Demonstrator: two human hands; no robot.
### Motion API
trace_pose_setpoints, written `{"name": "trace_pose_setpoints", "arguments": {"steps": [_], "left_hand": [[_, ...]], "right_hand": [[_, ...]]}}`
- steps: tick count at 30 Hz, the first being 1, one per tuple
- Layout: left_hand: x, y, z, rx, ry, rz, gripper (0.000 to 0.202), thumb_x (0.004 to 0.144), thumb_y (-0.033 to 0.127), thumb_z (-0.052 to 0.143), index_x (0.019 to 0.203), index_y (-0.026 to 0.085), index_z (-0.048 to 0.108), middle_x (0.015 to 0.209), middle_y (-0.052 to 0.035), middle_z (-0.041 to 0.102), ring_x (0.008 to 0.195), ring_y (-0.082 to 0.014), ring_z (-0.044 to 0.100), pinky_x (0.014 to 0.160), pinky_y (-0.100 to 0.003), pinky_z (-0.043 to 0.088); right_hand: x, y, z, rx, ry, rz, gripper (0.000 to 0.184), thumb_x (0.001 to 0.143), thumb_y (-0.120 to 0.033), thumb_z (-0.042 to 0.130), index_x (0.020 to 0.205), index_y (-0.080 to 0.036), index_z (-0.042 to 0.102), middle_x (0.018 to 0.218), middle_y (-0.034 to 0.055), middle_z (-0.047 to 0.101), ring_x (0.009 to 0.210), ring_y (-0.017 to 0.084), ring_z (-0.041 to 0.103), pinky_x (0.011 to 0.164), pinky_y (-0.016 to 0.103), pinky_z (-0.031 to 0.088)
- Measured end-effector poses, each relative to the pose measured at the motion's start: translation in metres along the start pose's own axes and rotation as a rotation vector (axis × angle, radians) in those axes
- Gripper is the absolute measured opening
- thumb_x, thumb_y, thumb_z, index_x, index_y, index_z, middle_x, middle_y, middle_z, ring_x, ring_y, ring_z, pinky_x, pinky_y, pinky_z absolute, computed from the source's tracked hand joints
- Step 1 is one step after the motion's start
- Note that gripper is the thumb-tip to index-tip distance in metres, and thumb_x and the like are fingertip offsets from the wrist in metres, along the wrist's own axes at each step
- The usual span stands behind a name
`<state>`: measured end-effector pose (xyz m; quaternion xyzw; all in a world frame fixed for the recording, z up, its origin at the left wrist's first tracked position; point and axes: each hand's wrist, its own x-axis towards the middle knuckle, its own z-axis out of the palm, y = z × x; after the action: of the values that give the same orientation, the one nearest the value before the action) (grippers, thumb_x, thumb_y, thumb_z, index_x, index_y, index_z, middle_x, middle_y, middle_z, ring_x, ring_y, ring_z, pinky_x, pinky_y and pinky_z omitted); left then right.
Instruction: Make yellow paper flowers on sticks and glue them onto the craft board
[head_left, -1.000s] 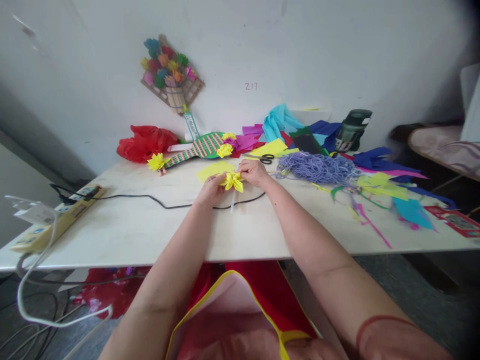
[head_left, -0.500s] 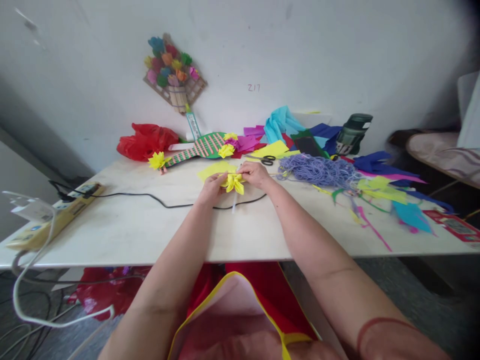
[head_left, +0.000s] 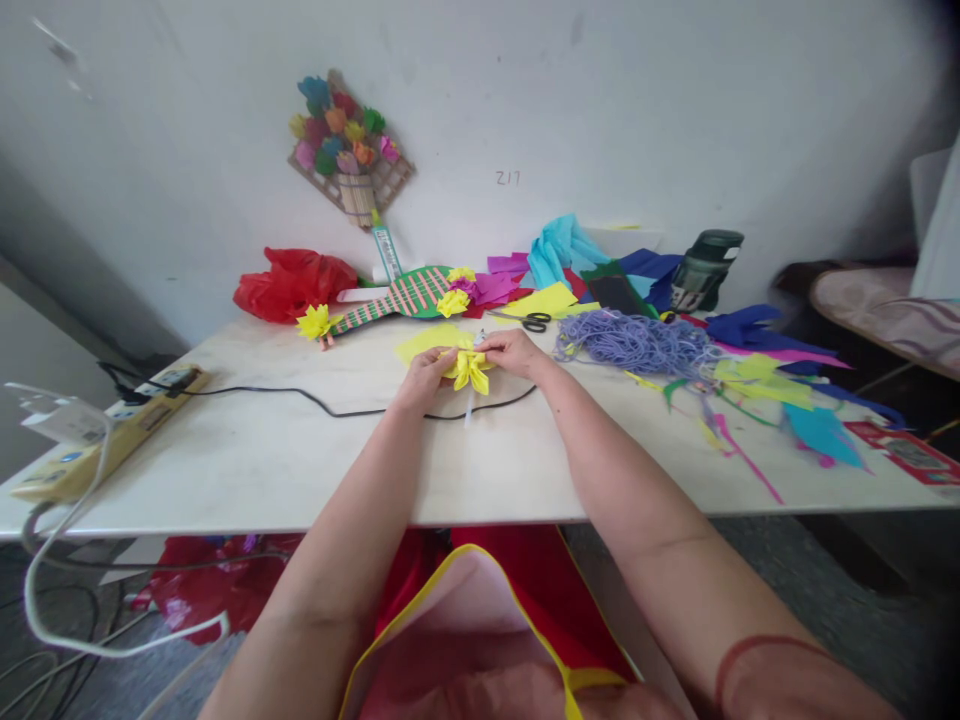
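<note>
Between my two hands, just above the table, is a yellow paper flower [head_left: 470, 372] with its petals spread toward me. My left hand [head_left: 433, 372] pinches its left side, fingers closed. On its upper right edge the fingers of my right hand [head_left: 512, 350] are closed too. A thin whitish stick [head_left: 469, 408] shows below the flower; whether it is joined to it I cannot tell. A flat sheet of yellow paper [head_left: 424, 343] lies behind my left hand. Past my right hand are black-handled scissors [head_left: 535, 321].
A green, guitar-shaped craft [head_left: 412, 293] with paper flowers lies at the back, beside a red plastic bag [head_left: 294, 284]. Purple yarn [head_left: 637, 340], coloured paper scraps [head_left: 823, 433] and a dark bottle [head_left: 706, 270] are on the right. A black cable [head_left: 300, 391] runs from a power strip [head_left: 112, 435].
The fingers of my right hand have shifted slightly on the flower's upper edge. A strand that stretched right from that hand no longer shows. My left hand stays nearly in place.
</note>
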<state>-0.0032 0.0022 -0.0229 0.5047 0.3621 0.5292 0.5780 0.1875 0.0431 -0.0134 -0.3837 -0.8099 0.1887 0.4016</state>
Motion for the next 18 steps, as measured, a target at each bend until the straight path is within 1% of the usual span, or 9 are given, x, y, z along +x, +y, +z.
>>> {"name": "trace_pose_setpoints", "arguments": {"steps": [4,10,15,18], "left_hand": [[-0.0008,0.0008,-0.0005,0.020,-0.015,-0.010,0.040,0.060,0.041,0.081,0.085,0.012,0.070,0.074,-0.0043,0.069,0.064,-0.0143,0.060,0.055,-0.023,0.047],[-0.0003,0.0005,-0.0010,0.041,-0.047,-0.016,0.040,0.058,0.042,0.081,0.083,0.012,0.072,0.077,-0.0055,0.070,0.065,-0.0137,0.060,0.057,-0.023,0.048],[-0.0001,0.0006,-0.0011,0.052,-0.055,-0.021,0.038,0.058,0.039,0.079,0.085,0.011,0.073,0.077,-0.0068,0.071,0.062,-0.0131,0.058,0.054,-0.022,0.046],[-0.0007,0.0012,-0.0008,0.045,-0.054,-0.026,0.037,0.059,0.036,0.078,0.086,0.011,0.074,0.078,-0.0077,0.071,0.064,-0.0145,0.060,0.054,-0.023,0.046]], "right_hand": [[-0.0004,0.0013,-0.0020,0.026,-0.040,0.006,0.026,0.071,-0.009,0.060,0.084,-0.021,0.079,0.081,0.0006,0.075,0.079,0.015,0.068,0.076,0.025,0.051],[-0.0019,0.0002,-0.0034,-0.010,-0.083,0.085,0.023,0.076,-0.017,0.062,0.091,-0.020,0.079,0.086,0.0019,0.077,0.082,0.017,0.070,0.074,0.026,0.052],[-0.0029,-0.0035,-0.0026,-0.056,-0.074,0.111,0.022,0.075,-0.018,0.063,0.089,-0.022,0.079,0.083,0.0003,0.076,0.079,0.016,0.069,0.071,0.024,0.051],[-0.0029,-0.0054,-0.0026,-0.066,-0.056,0.103,0.020,0.074,-0.017,0.064,0.086,-0.022,0.080,0.080,-0.0003,0.076,0.076,0.015,0.068,0.069,0.023,0.050]]}}
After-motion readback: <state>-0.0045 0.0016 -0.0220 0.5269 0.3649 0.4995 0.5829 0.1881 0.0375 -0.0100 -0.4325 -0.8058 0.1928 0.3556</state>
